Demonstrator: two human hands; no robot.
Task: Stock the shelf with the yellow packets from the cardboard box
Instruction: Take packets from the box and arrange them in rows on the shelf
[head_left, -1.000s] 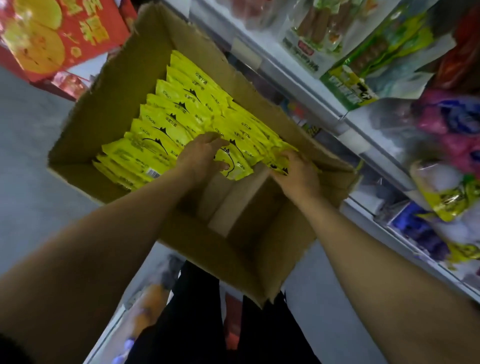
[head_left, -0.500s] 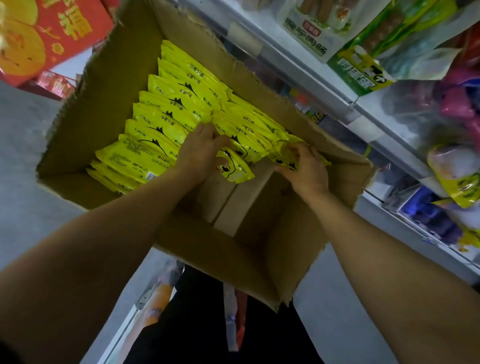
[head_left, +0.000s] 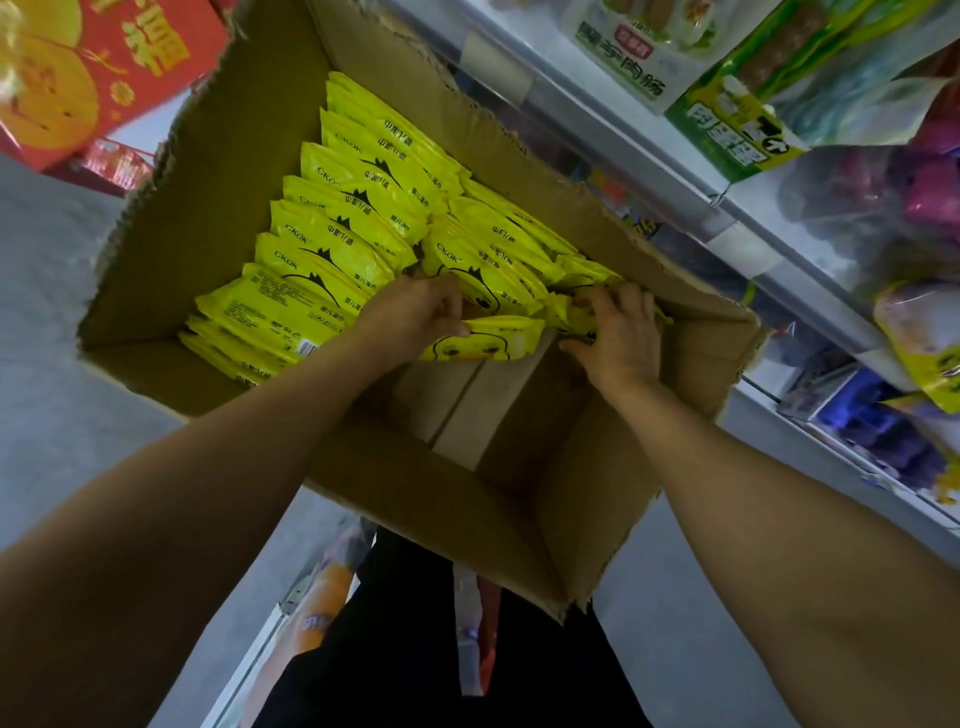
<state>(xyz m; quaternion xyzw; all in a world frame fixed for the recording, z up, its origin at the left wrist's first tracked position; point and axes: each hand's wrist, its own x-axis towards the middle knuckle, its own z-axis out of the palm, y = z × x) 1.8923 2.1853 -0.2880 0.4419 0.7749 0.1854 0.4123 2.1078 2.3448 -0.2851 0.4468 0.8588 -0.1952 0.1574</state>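
Front yellow packets (head_left: 480, 338) now lifted forward, both hands (head_left: 415, 317) gripping them inside cardboard box (head_left: 208, 197).

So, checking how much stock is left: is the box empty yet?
No, the box holds rows of yellow packets, with only its near end bare.

One box (head_left: 218, 218) stands open. Inside it are two rows of yellow packets (head_left: 332, 244); the exact number cannot be told, because they overlap, but the left row shows about eight and the right row about six. Two hands are in the box: the left hand (head_left: 415, 317) and the right hand (head_left: 618, 338). One red carton (head_left: 98, 67) is at the top left.
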